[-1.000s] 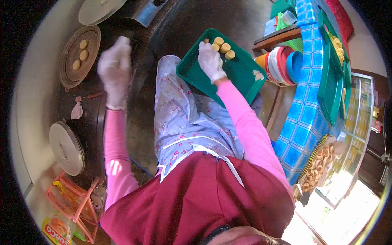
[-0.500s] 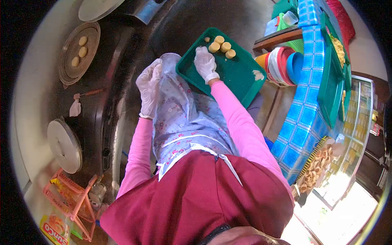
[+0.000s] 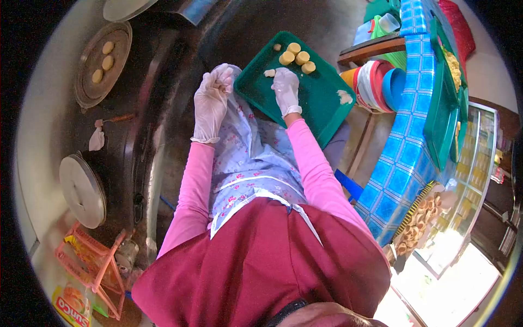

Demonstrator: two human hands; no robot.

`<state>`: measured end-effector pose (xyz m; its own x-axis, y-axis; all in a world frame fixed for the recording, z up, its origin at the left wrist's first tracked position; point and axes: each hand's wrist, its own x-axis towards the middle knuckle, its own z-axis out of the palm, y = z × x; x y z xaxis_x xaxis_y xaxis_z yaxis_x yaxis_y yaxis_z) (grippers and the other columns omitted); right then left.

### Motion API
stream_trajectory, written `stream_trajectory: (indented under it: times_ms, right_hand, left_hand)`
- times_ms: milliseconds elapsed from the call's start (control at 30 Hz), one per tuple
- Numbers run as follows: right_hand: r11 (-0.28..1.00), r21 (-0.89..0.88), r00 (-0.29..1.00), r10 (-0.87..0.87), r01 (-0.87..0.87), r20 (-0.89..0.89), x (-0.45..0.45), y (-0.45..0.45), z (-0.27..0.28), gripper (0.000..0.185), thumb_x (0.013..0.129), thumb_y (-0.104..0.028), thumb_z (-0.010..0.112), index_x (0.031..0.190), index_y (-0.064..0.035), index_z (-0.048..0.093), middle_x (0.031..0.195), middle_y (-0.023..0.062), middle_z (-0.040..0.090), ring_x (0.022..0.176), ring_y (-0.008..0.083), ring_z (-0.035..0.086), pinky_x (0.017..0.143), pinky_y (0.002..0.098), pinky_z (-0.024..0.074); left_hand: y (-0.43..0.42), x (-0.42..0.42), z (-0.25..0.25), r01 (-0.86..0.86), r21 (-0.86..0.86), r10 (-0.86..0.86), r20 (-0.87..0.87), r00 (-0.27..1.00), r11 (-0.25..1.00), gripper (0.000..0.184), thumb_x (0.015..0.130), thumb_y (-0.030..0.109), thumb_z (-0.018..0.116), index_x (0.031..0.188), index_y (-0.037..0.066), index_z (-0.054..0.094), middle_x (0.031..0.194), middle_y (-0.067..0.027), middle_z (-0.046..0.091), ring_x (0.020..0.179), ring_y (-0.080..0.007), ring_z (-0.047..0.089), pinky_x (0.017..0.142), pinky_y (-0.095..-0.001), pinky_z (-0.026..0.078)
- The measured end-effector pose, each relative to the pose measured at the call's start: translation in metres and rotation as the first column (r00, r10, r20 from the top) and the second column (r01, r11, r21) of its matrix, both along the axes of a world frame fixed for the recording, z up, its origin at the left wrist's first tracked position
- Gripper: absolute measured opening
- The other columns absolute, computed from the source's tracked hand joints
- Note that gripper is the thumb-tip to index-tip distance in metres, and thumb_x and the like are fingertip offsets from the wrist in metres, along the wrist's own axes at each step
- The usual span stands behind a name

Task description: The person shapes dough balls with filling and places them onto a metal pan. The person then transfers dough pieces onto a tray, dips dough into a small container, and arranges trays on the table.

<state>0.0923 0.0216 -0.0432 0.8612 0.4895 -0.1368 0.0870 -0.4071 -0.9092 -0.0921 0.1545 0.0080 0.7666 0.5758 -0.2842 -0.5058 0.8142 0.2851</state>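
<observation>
Both my hands wear thin whitish gloves. My right hand [image 3: 286, 90] is over the green tray [image 3: 321, 117], its fingers curled closed; anything inside them is hidden. Beside those fingers a small pale lump [image 3: 269, 73] lies on the tray. Several short round yellowish cakes [image 3: 302, 58] stand at the tray's far end, with a smaller brownish piece [image 3: 277, 47] left of them. Off the tray's left edge, my left hand [image 3: 211, 101] is held up above the flowered apron [image 3: 239, 147], fingers bent in toward the palm. What it holds, if anything, cannot be made out.
At left, a round pan [image 3: 87, 90] holds several pale rounds, with a round lid [image 3: 81, 191] nearer me. An orange rack [image 3: 101, 261] stands below. To the right are a red bucket [image 3: 372, 82], a blue checked table [image 3: 392, 158] and another green tray [image 3: 441, 125].
My right hand has moved right and slightly toward me across the tray, leaving the pale lump in view. My left hand has shifted up and right, its fingers turned more upward.
</observation>
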Motion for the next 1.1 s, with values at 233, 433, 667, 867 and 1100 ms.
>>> stream_trajectory:
  times_ms: [233,433,667,867,1100]
  right_hand:
    - [0.889,-0.455,0.774,0.326,-0.055,0.542,-0.002,0.026,-0.007,0.017,0.094,-0.019,0.056,0.092,-0.0053,0.066,0.095,0.0203,0.065,0.088,0.0369,0.067,0.076,0.0464,0.0559]
    - [0.76,-0.65,0.623,0.521,-0.026,0.584,0.005,0.052,-0.04,0.013,0.092,-0.014,0.057,0.096,-0.0077,0.067,0.102,0.0168,0.064,0.085,0.033,0.069,0.071,0.0409,0.0588]
    - [0.776,-0.48,0.504,0.631,-0.409,0.589,-0.032,0.008,-0.013,0.016,0.091,-0.017,0.06,0.086,-0.0079,0.072,0.085,0.0116,0.066,0.081,0.0287,0.068,0.072,0.0392,0.0561]
    - [0.988,-0.016,0.987,-0.154,0.154,0.044,-0.015,-0.079,0.018,0.029,0.092,-0.029,0.065,0.092,-0.0019,0.076,0.086,0.0161,0.073,0.073,0.0312,0.067,0.068,0.0444,0.0494]
    - [0.94,-0.338,0.895,0.103,0.055,0.433,-0.025,-0.106,0.004,0.027,0.096,-0.027,0.055,0.088,-0.0074,0.071,0.089,0.0177,0.069,0.086,0.0377,0.066,0.077,0.0461,0.052]
  left_hand:
    - [0.006,-0.016,0.0,-0.058,0.022,0.06,-0.091,0.994,0.998,0.04,0.103,0.026,0.057,0.125,-0.007,0.062,0.112,-0.0162,0.071,0.09,-0.0199,0.065,0.078,-0.0297,0.049]
    - [0.008,-0.026,-0.007,-0.112,0.058,0.119,-0.143,0.983,0.992,0.047,0.105,0.029,0.054,0.133,-0.009,0.055,0.122,-0.0192,0.067,0.102,-0.0218,0.065,0.089,-0.0317,0.052]
    - [0.003,-0.014,-0.01,-0.016,0.167,0.051,-0.205,0.977,0.986,0.042,0.103,0.027,0.058,0.128,-0.007,0.06,0.119,-0.0165,0.068,0.097,-0.0189,0.065,0.086,-0.0296,0.05]
    - [-0.018,0.0,0.0,0.119,0.374,0.047,-0.405,0.913,0.92,0.041,0.102,0.026,0.057,0.127,-0.006,0.062,0.115,-0.0142,0.07,0.093,-0.0153,0.063,0.084,-0.0263,0.048]
    - [-0.035,0.022,0.007,0.191,0.407,-0.02,-0.388,0.921,0.893,0.035,0.102,0.022,0.057,0.123,-0.005,0.066,0.104,-0.0078,0.07,0.084,-0.0109,0.06,0.075,-0.0228,0.046]
